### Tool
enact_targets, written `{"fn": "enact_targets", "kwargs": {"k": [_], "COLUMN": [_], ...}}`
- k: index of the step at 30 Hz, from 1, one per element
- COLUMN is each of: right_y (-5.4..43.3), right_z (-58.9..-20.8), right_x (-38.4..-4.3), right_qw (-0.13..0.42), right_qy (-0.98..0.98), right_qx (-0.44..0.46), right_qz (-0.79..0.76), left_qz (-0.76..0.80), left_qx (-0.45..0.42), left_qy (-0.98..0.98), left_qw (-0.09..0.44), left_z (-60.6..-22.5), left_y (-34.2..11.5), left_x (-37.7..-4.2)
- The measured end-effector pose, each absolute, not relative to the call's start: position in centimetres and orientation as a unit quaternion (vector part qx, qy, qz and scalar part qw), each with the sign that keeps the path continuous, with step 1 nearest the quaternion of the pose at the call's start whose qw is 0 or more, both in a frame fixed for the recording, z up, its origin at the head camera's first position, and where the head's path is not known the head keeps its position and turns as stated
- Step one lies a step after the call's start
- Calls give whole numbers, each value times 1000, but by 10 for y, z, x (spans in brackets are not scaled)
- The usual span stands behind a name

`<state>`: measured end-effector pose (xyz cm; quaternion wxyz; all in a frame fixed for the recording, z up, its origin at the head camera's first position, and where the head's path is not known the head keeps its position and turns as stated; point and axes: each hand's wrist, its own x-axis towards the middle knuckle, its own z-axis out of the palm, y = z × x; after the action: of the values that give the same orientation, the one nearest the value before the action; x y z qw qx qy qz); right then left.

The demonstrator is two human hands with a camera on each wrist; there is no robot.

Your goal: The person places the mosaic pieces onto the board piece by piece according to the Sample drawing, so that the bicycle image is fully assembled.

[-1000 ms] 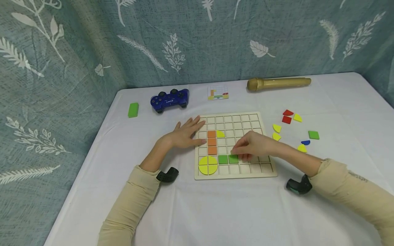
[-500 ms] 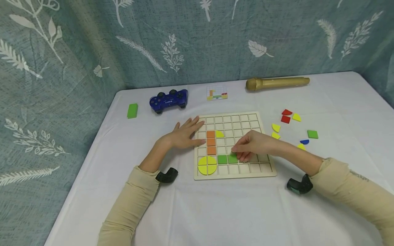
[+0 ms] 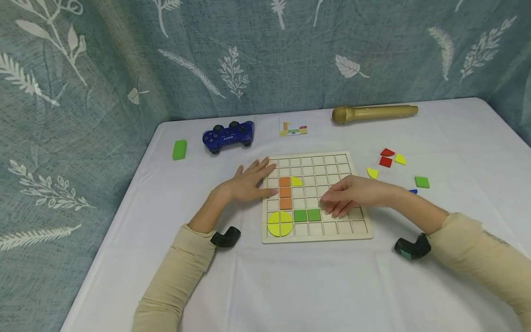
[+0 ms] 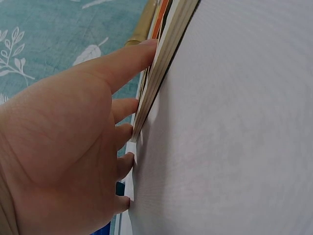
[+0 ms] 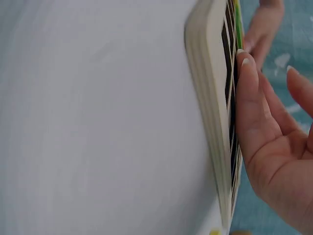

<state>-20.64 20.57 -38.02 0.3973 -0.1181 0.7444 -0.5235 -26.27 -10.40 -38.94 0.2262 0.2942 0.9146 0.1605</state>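
Currently, the work surface is a table under a white cloth (image 3: 307, 290), lightly creased, its far edge running up to a blue-green curtain (image 3: 286, 69). The curtain is printed with white leaves and sprigs; it closes off the back and wraps round both sides.

Wooden grid board (image 3: 305, 191): flat on the cloth, near mid-table, before me. Seated in its cells: three orange squares (image 3: 285, 191) in a column, a yellow quarter (image 3: 296, 181) beside the topmost, four yellow wedges (image 3: 274, 229) forming a disc at the near left, and two green squares (image 3: 314, 215) to the right of that disc.

My left hand (image 3: 248, 183) is spread at the board's left edge, thumb tip on it. My right hand (image 3: 352, 192) is over the board's right half, fingers loosely bent; the wrist view shows my thumb parted from the fingers. Fingertip contact there: cannot tell.

Loose on the cloth, right of the board: red pieces (image 3: 386, 162), yellow pieces (image 3: 372, 173), a green tile (image 3: 421, 182), and a blue piece (image 3: 413, 191) partly hidden by my forearm.

Far side, left to right: green block (image 3: 179, 150), blue game controller (image 3: 229, 137), printed pattern card (image 3: 293, 126), gold microphone (image 3: 375, 113) lying on its side.
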Motion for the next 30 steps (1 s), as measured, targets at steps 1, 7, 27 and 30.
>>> {"fn": "enact_targets", "kwargs": {"k": [1, 7, 27, 30], "right_y": [210, 241, 362, 371], "right_z": [-380, -378, -365, -366], "right_x": [-207, -214, -220, -219], "right_qw": [397, 366, 260, 252], "right_qy": [742, 751, 793, 798], "right_qx": [-118, -113, 20, 33], "right_qz": [-527, -538, -550, -546], "left_qz": [160, 162, 155, 155], "left_qx": [295, 294, 294, 295], "left_qy": [915, 914, 915, 915], "left_qw": [226, 229, 229, 228], "left_z": [-389, -388, -386, -387], "left_y": [-104, -104, -103, -103], "left_x": [-263, -262, -261, -261]}}
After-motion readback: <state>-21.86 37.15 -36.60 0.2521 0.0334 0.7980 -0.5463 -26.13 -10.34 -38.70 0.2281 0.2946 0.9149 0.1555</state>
